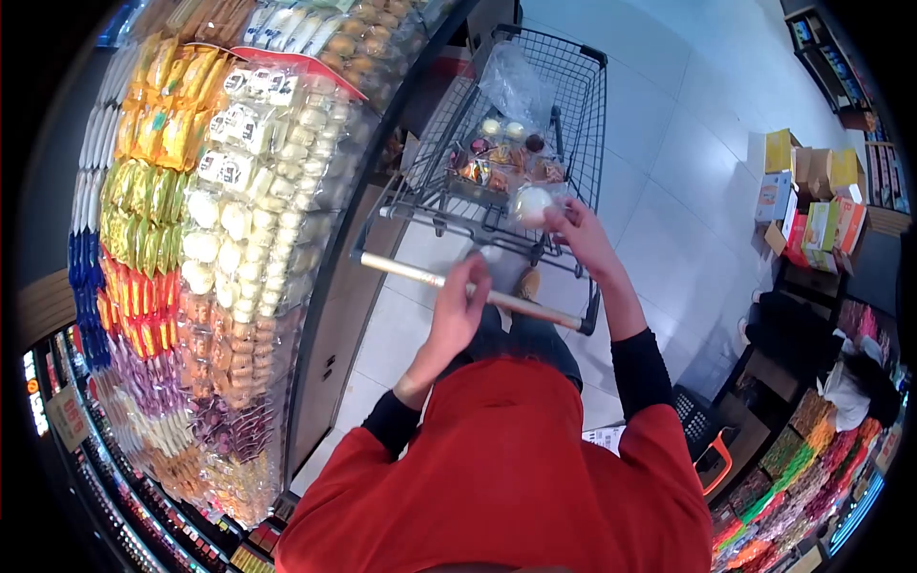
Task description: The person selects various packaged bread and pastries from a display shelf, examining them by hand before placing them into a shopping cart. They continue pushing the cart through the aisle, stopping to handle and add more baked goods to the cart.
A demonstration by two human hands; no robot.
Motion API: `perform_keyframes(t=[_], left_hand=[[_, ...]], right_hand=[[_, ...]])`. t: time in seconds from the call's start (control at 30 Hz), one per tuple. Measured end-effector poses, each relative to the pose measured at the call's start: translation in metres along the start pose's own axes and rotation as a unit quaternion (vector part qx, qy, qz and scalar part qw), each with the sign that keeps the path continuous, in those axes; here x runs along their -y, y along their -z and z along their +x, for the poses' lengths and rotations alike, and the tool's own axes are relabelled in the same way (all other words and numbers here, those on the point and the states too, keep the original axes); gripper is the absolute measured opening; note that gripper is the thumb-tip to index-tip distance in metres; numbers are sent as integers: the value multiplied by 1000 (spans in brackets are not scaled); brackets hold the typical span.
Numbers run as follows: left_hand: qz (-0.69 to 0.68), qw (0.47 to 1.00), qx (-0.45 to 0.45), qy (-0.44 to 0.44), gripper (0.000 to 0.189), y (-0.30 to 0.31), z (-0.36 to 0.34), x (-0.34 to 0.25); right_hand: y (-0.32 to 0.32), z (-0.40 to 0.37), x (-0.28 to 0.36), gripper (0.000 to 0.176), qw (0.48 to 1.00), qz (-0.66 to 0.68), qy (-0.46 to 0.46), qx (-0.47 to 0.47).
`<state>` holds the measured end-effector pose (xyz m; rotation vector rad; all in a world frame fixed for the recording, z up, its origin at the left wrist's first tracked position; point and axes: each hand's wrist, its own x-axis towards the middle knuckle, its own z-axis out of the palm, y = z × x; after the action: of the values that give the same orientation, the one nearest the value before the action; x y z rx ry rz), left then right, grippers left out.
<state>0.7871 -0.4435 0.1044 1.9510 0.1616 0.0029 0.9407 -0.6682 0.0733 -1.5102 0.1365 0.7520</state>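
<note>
My right hand (573,229) pinches the edge of a clear plastic bag with a white round item (533,205), over the near end of the shopping cart's basket (600,124). My left hand (463,301) hovers above the cart's handle (401,270). Its fingers are loosely bent and I see nothing in them. Inside the basket lie several packaged foods (497,170) in colourful wrappers, with white round pieces among them. A crumpled clear plastic bag (516,81) sits farther back in the basket.
A tall display of bagged snacks (229,191) stands close on the left, beside the cart. Opened cardboard boxes (817,191) are stacked at the right. Shelves of colourful packets (802,468) fill the lower right. Pale floor tiles (659,124) run along the aisle.
</note>
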Motion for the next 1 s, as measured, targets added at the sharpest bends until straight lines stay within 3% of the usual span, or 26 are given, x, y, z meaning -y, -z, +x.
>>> perform_keyframes(t=[0.07, 0.13, 0.2, 0.33, 0.4, 0.5, 0.6, 0.67, 0.73, 0.8, 0.87, 0.9, 0.93, 0.97, 1.0], left_hand=[[113, 992, 51, 29, 33, -9, -6, 16], [183, 981, 62, -9, 25, -19, -5, 28], [239, 962, 38, -123, 15, -29, -2, 38], [329, 938, 63, -89, 14, -44, -3, 57], [359, 927, 46, -95, 14, -48, -4, 61], [370, 921, 17, -121, 13, -53, -8, 71], [377, 916, 14, -138, 21, -50, -2, 70], [379, 915, 8, -138, 20, -48, -3, 72], [363, 921, 28, -138, 13, -47, -5, 72], [369, 920, 35, -128, 14, -46, -5, 69], [370, 919, 46, -129, 13, -45, -4, 69], [379, 915, 46, -129, 12, -44, -4, 67], [375, 918, 41, -125, 12, -46, -7, 68], [371, 920, 34, -124, 12, -50, -9, 72], [371, 921, 39, -112, 14, -51, -4, 68]], right_hand=[[24, 56, -15, 48, 999, -13, -4, -45], [35, 115, -36, 51, 995, -27, -15, -92], [39, 171, -60, 56, 985, 11, -64, -161], [48, 281, -113, 62, 986, -23, -136, -98], [42, 330, -148, 65, 968, -104, -129, -186], [48, 405, -220, 67, 964, -147, -110, -193], [36, 426, -228, 70, 961, -151, -104, -206], [28, 435, -228, 78, 925, -240, -167, -240], [23, 435, -227, 87, 921, -253, -171, -242], [23, 437, -230, 86, 930, -228, -138, -255], [30, 427, -218, 66, 938, -267, -97, -199], [27, 416, -218, 56, 947, -227, -27, -227], [52, 415, -264, 52, 887, -366, 236, -155], [31, 389, -196, 51, 972, -189, 29, -135], [41, 396, -237, 50, 926, -317, 41, -203]])
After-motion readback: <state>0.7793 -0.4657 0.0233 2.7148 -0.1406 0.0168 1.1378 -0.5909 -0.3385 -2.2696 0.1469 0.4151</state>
